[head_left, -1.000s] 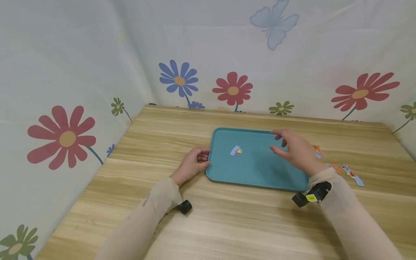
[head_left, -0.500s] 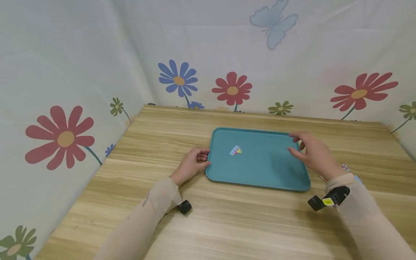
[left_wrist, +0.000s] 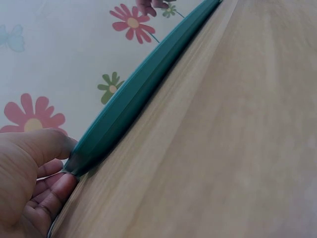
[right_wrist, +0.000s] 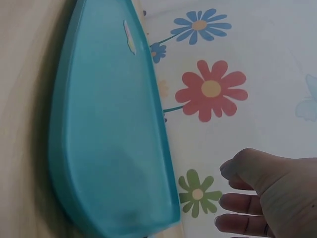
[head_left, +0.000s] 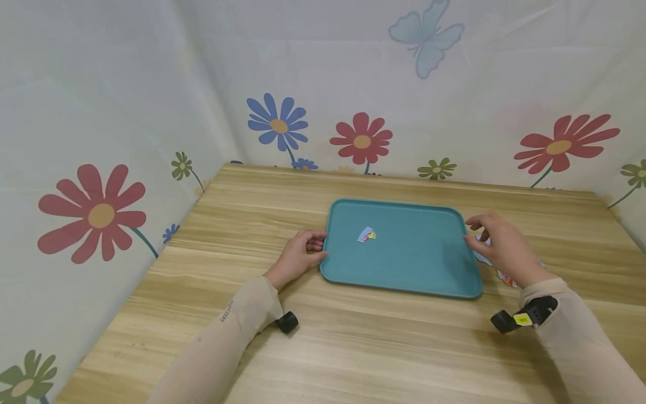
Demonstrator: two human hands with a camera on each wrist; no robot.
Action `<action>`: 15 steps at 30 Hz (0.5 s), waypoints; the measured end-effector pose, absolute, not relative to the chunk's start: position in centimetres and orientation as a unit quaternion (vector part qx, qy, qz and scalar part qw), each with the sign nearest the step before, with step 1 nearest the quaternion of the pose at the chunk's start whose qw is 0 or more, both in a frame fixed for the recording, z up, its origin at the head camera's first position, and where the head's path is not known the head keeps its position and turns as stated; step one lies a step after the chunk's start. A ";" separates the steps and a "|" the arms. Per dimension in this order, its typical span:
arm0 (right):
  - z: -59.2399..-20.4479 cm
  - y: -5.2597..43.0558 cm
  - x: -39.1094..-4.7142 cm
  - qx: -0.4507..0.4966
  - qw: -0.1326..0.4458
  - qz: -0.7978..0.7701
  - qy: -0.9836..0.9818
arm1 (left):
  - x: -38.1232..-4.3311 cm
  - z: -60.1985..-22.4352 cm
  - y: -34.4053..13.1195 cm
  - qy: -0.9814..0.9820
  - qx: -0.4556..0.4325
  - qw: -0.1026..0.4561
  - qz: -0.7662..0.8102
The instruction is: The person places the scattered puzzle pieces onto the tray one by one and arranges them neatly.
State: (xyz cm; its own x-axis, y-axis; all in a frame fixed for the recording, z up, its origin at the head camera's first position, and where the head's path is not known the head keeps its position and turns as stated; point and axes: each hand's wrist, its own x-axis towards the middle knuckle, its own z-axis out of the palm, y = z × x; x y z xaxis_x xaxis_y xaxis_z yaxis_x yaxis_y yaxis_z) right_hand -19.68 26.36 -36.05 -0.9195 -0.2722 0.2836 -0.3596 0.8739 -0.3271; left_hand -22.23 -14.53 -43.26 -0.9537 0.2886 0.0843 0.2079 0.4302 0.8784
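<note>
The left hand (head_left: pixel 300 255) pinches the left edge of the tray (head_left: pixel 404 255), which rests on the desk (head_left: pixel 378 336) short of its far edge; a printed piece (head_left: pixel 367 234) lies nearest the tray's far left corner. The right hand (head_left: pixel 499 247), fingers loosely curved, thumb apart, nothing visibly held, hovers beside the tray's right edge above partly hidden cutouts (head_left: pixel 506 279). A light left grip, without lifting, should best avoid disturbing the piece.

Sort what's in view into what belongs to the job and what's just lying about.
Likely part of the job:
teal tray, pinched by the left grip
small illustrated cutout on the tray
loose cutouts partly hidden by the right grip

Probably just around:
floral backdrop
wood-grain table
black wrist cameras
</note>
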 end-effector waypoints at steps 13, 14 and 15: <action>-37.3 28.3 -19.9 0.145 0.069 0.185 -0.969 | -22.1 -43.1 -14.5 0.847 0.145 0.037 0.511; -37.4 28.4 -20.0 0.144 0.064 0.183 -0.970 | -22.1 -43.0 -14.6 0.847 0.144 0.037 0.511; -37.5 28.5 -20.1 0.143 0.057 0.181 -0.971 | -22.1 -43.0 -14.5 0.847 0.143 0.038 0.511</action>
State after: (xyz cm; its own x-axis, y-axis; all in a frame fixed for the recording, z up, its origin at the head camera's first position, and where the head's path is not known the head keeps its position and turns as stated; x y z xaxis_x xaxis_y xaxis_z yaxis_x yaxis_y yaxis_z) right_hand -20.07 28.55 -37.49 -0.9529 -0.2569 0.1614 -0.2977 0.8940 -0.3349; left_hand -22.08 -14.55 -43.01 -0.9563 0.2809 0.0806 0.2023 0.4376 0.8761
